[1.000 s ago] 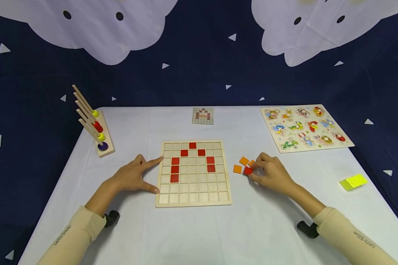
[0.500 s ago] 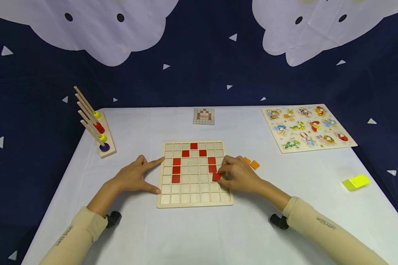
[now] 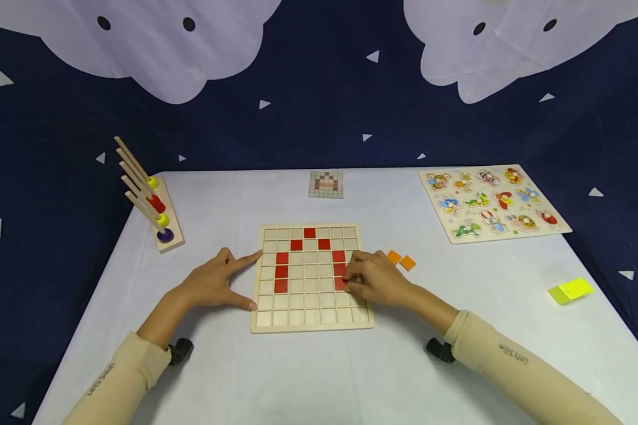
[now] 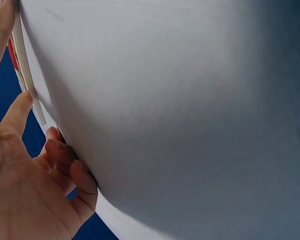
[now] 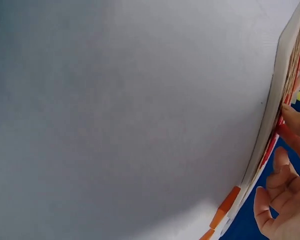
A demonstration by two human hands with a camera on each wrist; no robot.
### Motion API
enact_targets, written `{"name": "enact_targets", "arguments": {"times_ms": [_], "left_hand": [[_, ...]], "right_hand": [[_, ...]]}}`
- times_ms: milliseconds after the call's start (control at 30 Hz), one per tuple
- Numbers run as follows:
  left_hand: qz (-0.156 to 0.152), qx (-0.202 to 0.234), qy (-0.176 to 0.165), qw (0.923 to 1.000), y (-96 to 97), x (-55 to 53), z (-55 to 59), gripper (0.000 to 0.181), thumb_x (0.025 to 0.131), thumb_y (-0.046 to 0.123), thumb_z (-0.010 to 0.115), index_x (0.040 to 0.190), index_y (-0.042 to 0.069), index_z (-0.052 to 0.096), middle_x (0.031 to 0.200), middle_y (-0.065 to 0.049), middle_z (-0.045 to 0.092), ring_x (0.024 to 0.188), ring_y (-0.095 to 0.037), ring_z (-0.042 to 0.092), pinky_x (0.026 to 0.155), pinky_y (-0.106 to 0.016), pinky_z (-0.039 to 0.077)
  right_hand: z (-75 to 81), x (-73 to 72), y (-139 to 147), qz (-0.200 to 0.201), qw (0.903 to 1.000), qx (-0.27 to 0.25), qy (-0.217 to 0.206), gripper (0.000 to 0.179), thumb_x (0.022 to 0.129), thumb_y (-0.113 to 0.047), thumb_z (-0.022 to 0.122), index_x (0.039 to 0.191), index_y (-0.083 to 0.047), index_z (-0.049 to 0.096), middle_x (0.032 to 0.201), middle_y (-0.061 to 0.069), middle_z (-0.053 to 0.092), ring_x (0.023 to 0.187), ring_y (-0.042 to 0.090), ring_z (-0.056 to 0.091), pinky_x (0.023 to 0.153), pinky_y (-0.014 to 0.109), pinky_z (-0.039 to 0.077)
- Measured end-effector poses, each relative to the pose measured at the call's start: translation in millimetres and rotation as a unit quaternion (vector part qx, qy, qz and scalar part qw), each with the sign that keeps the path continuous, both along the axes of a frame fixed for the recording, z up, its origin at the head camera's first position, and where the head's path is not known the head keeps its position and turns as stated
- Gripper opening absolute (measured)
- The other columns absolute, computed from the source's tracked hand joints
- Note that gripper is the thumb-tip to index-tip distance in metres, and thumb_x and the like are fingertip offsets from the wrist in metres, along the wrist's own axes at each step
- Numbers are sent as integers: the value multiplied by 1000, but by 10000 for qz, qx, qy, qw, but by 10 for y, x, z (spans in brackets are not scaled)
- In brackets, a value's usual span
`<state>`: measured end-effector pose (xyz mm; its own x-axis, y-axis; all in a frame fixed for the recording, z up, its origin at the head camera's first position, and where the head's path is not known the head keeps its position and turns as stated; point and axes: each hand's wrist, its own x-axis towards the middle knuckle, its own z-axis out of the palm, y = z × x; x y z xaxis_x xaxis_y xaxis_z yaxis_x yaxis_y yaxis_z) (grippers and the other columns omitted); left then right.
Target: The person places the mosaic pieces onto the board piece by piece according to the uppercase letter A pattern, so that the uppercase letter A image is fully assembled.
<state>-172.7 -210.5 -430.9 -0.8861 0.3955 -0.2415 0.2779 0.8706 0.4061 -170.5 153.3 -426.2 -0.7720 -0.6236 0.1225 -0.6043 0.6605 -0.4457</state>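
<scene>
A wooden grid board [image 3: 312,319] lies flat on the white table, with several red square tiles [image 3: 281,271] set in its cells. My left hand [image 3: 210,281] rests at the board's left edge, its index finger and thumb spread and touching the frame. Near the right side of the grid, my right hand [image 3: 380,277] pinches a red tile [image 3: 340,284] between thumb and index finger, at the cell below two other red tiles. In the right wrist view, the right fingertips [image 5: 288,112] meet at the board's surface. Part of the board's right edge is hidden under that hand.
Two orange tiles [image 3: 407,262] lie right of the right hand. Behind the board is a small pattern card [image 3: 326,185]. A peg stacker [image 3: 170,221] stands at left, an insect puzzle board [image 3: 491,206] at back right, and yellow-green sticky notes [image 3: 570,291] at right.
My right hand has carried a red tile leftward from the loose tiles to the board, and the tile now sits lower, in line with its cell. The left hand has stayed in place.
</scene>
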Motion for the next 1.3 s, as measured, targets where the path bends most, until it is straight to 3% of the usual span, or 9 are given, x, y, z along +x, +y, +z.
{"name": "enact_targets", "arguments": {"times_ms": [233,633,933,1300], "left_hand": [[22,-34,-16,10000,4,7,-25,113,58,70,83,153,27,40,96,-7,40,75,-17,42,60,-29,34],[-6,-30,64,10000,-15,-4,-27,113,57,70,83,153,26,40,94,-7,40,74,-17,41,60,-29,34],[-26,19,57,10000,-16,-4,-12,113,58,70,83,153,27,39,95,-6,40,74,-17,41,60,-29,34],[8,60,-4,10000,-8,-7,-22,112,58,70,83,153,28,40,95,-6,40,74,-17,40,61,-29,33]], "right_hand": [[60,-5,181,-349,9994,-22,30,28,81,-25,82,105,-12,77,91,-1,61,75,11,49,81,36,34],[35,-58,629,-845,9951,462,215,29,76,-18,85,102,-7,77,92,2,59,83,15,52,80,38,35],[-60,-55,613,-1020,9923,495,489,17,77,-18,84,89,-7,77,88,-1,56,79,13,50,78,37,37],[6,-134,416,-871,9935,267,680,19,76,-22,85,85,-8,76,84,0,54,76,11,46,75,34,34]]}}
